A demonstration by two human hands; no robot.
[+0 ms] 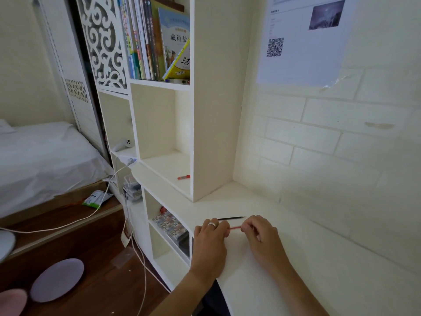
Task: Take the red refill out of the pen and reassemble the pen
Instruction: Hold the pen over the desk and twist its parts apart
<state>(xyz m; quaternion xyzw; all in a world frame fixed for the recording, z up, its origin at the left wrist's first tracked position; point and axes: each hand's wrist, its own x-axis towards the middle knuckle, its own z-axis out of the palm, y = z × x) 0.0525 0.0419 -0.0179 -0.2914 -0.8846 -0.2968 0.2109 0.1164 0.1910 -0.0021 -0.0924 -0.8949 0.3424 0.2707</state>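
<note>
Both my hands rest on the white desk point(284, 258) and hold a thin red pen point(234, 228) between them. My left hand point(210, 238), with a ring on one finger, grips its left end. My right hand point(260, 233) grips its right end. Only a short red stretch shows between the fingers; the rest is hidden in my hands. A thin black refill point(231, 218) lies flat on the desk just behind my hands, touching nothing.
A second red pen point(183, 177) lies in the open shelf cubby behind and to the left. The bookshelf point(211, 110) stands at the desk's back left, with books above. A brick-patterned wall borders the desk on the right. Cables hang off the left edge.
</note>
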